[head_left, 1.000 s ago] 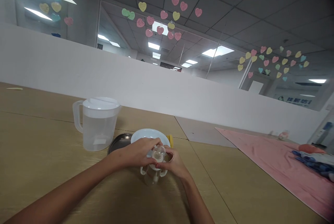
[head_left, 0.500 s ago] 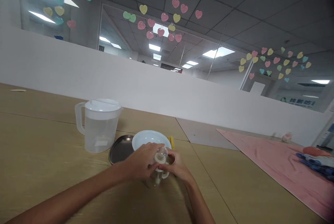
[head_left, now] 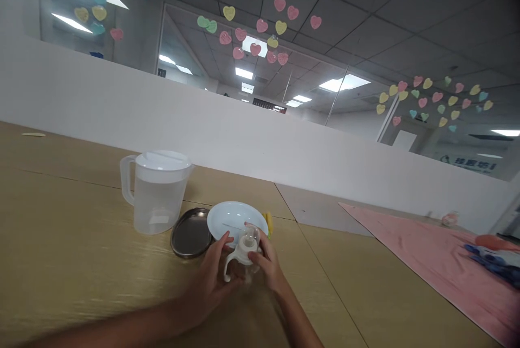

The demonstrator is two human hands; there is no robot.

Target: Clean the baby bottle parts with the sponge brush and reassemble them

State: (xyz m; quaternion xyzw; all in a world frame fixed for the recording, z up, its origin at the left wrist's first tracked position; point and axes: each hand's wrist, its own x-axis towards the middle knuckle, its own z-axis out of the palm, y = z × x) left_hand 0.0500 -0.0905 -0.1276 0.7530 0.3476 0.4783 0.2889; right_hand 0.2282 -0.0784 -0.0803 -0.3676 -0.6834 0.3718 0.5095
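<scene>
A clear baby bottle [head_left: 242,255] with a white collar, white side handle and transparent dome cap is held above the table. My right hand [head_left: 268,264] grips its collar and cap from the right, thumb across the front. My left hand [head_left: 213,272] is on the left side, fingers and thumb spread around the handle; its thumb is near the lower bottle, and contact is unclear. The bottle's lower body is blurred and partly hidden. Just behind the hands sits a white bowl [head_left: 227,212], partly covered by them.
A lidded translucent pitcher [head_left: 159,199] stands at the left, beside a dark round metal tray [head_left: 192,234]. Something yellow [head_left: 268,222] shows behind the bowl. At the right lie a pink cloth [head_left: 418,250] and a blue-and-orange bundle [head_left: 493,253]. A white partition [head_left: 227,137] borders the table.
My left hand has come off the bottle's top and moved down and left, its fingers spreading. The bottle has turned, so its handle now points left. My right hand stays on the bottle.
</scene>
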